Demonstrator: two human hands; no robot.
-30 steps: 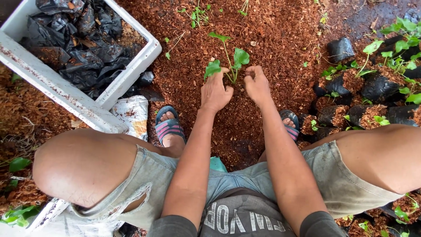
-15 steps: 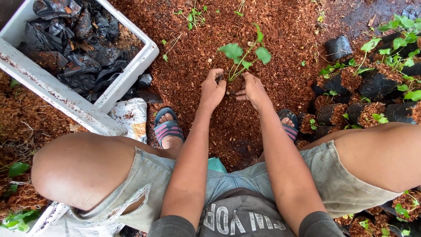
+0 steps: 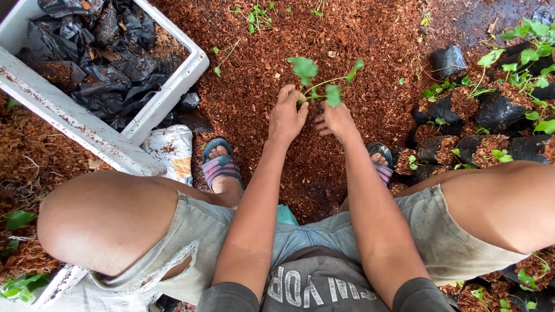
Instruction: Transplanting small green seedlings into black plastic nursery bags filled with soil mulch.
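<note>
You're squatting over a wide bed of red-brown husk [image 3: 358, 34], and it fills most of the view. On your left is the white box [image 3: 75, 118], stuffed with empty black bags [image 3: 104, 52]. On your right stands a cluster of filled bags [image 3: 497, 112] with green shoots coming up out of them.

Now the hands. Both are down on the husk between your sandals, close together, nearly touching. Your left hand [image 3: 286, 118] has its fingers bunched and curled in at the foot of the seedling [image 3: 305, 68]. Your own knuckles hide whether they pinch the stem. Your right hand [image 3: 337, 121] lies looser, fingers a little spread and turned inward, pressing on the husk just beside the stem.

The seedling sits right at your fingertips, leaning away from you, its three leaves fanned above the husk and its base buried between your hands.

By the look of it, you're working at the root, hands closing on the base. The next move calls for a soft touch, low on that thin stem. It would bend or snap easily.
</note>
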